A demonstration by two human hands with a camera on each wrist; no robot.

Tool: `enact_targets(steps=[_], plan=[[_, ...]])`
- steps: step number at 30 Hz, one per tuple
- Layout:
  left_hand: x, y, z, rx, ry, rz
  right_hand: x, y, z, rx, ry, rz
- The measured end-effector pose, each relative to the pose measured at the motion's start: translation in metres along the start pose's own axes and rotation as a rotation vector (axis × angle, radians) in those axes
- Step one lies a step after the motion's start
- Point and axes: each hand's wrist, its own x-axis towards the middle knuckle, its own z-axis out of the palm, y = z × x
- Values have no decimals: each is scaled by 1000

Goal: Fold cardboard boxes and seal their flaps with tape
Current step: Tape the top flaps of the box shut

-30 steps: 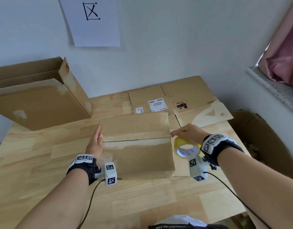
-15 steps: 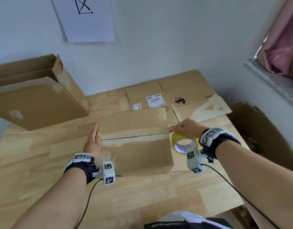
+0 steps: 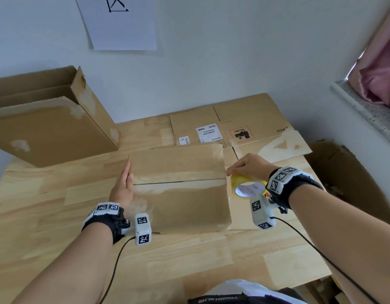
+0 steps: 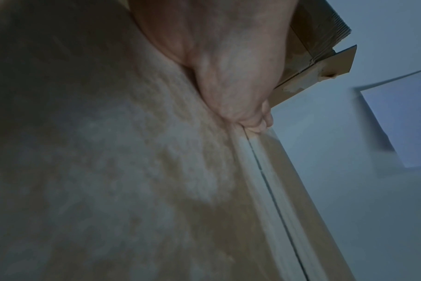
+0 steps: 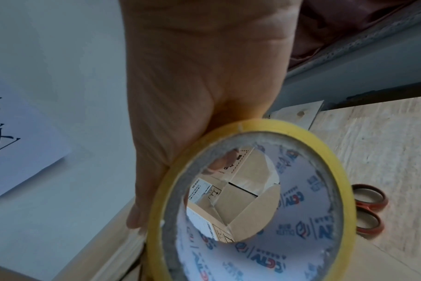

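Right hand grips the yellow-edged roll of clear packing tape, fingers curled over its top rim and a fingertip seen through the core in the right wrist view; roll held on edge just off the right end of the flat brown cardboard box, right at the seam where its two top flaps meet. Left hand lies flat with straight fingers pressing along the box's left edge, thumb at the left end of the seam, holding nothing. Flaps closed, thin dark gap between them, pale torn patches along both flap edges. Box sits mid light wooden table. Behind it, touching its far right corner, a flattened brown carton with white shipping labels and a red-bordered sticker lies on the table. Back left, a larger open brown cardboard box leans on the wall, well apart from the hands. White paper sheet with a black character on the wall. Red-handled scissors on the table near the roll, seen in the right wrist view only. Pink curtain upper right by the speckled sill.
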Motion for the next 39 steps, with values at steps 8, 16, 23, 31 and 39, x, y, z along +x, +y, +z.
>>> enact_targets(steps=[8, 16, 23, 31, 39], plan=[[-1, 1, 2, -6, 6, -14, 3, 6, 3, 22, 20, -35], [-2, 2, 1, -4, 0, -14, 0, 10, 10, 49, 44, -59], [-3, 4, 3, 29, 9, -18, -2, 18, 17, -72, 116, -83], [-4, 6, 6, 84, 65, 6, -17, 10, 21, -335, 144, -94], [-13, 14, 7, 180, 213, 94, -18, 7, 25, -420, 108, -27]])
